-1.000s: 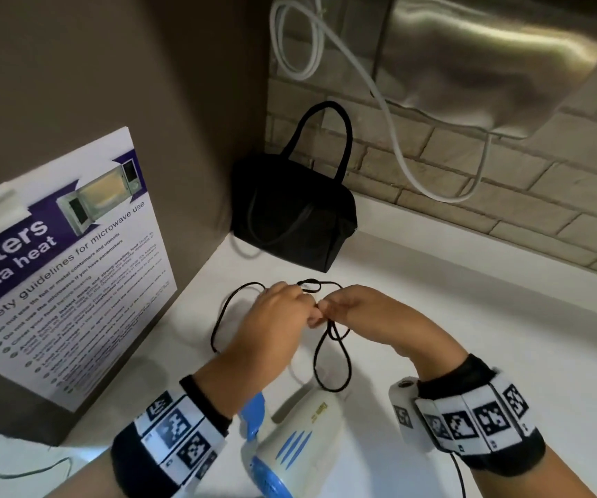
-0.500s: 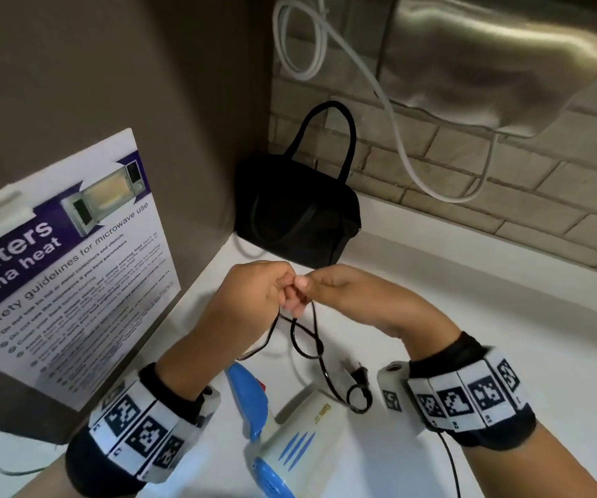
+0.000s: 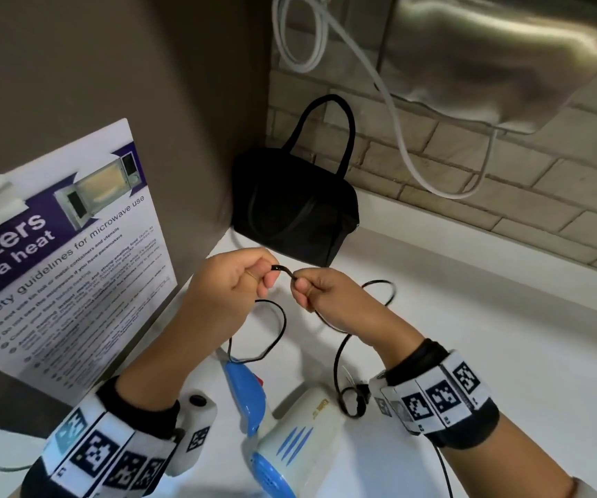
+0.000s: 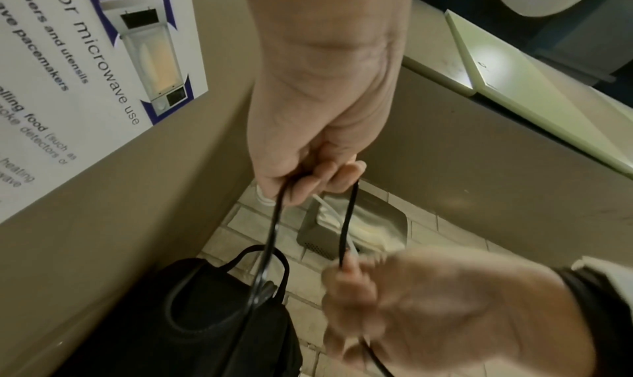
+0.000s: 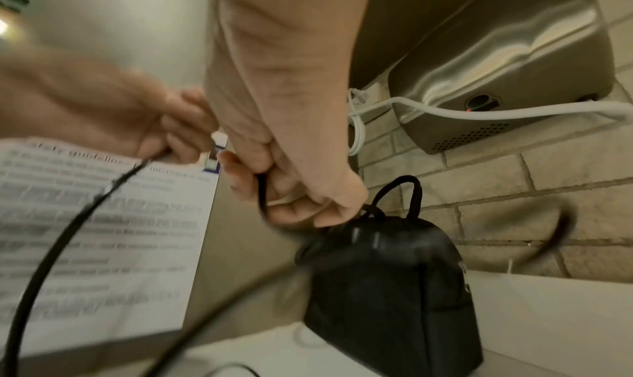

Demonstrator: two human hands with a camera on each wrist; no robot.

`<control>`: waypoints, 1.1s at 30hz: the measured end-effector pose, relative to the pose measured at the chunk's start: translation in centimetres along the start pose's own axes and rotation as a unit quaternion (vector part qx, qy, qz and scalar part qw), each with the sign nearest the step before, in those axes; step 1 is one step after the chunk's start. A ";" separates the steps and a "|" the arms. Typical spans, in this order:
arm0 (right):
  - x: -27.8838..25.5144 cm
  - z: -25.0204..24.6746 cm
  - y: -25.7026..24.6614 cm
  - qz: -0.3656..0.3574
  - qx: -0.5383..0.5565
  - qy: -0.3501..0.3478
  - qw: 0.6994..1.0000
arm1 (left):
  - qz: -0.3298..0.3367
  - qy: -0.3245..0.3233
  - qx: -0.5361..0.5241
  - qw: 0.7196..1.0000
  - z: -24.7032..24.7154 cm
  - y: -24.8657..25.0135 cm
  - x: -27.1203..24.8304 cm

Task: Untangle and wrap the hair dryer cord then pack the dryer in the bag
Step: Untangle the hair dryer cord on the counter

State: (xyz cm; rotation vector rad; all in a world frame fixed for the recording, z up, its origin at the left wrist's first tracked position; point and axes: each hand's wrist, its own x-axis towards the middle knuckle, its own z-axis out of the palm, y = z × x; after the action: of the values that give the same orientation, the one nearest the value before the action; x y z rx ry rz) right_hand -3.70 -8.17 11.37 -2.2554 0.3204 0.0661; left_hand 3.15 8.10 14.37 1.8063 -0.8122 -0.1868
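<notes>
While both hands are raised over the white counter (image 3: 469, 354), the left hand (image 3: 232, 282) and the right hand (image 3: 329, 300) each pinch the black cord (image 3: 282, 269) with curled fingers, a short arch of it bridging the gap between them. In the head view, one strand drops from the left hand in a loop toward 6 o'clock and reaches the blue handle of the hair dryer (image 3: 289, 433), which lies on the counter between the two wrists. Another strand loops out at 3 o'clock of the right hand and runs down to a small coil just beside the dryer's white barrel.

The left wrist view shows what the head view hides: two strands leave the left hand's fingers (image 4: 329, 174), one hanging straight down across the bag (image 4: 192, 323), the other running to the blurred right hand's fingertips (image 4: 346, 269). The right wrist view shows the cord passing inside the right hand's curled fingers (image 5: 294, 209) and a long strand falling from the left hand toward 7 o'clock.

The black bag stands upright at 12 o'clock of the hands, in the corner against the brick wall (image 3: 505, 195), apart from the dryer. A microwave safety poster (image 3: 66, 267) is stuck up at 9 o'clock, and a steel hand dryer (image 3: 487, 59) with a white cable (image 3: 397, 138) hangs at 1 o'clock.
</notes>
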 end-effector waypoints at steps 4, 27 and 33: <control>0.7 1.4 1.8 0.023 -0.092 0.034 0.995 | -0.004 0.008 -0.012 1.000 -0.7 0.8 -0.4; 0.9 -0.7 6.9 0.218 -0.237 0.010 0.947 | -0.239 0.098 -0.115 0.959 -2.5 -14.6 -2.2; 0.4 -1.0 7.5 0.230 -0.284 0.008 0.931 | -0.196 -0.008 0.143 0.970 -2.5 -14.8 -2.5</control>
State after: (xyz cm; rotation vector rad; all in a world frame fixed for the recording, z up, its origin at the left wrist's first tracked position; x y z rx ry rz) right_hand -5.25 -13.69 6.39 -2.6962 0.9348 0.4346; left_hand 8.94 14.05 1.64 2.2313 -0.5018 -0.3542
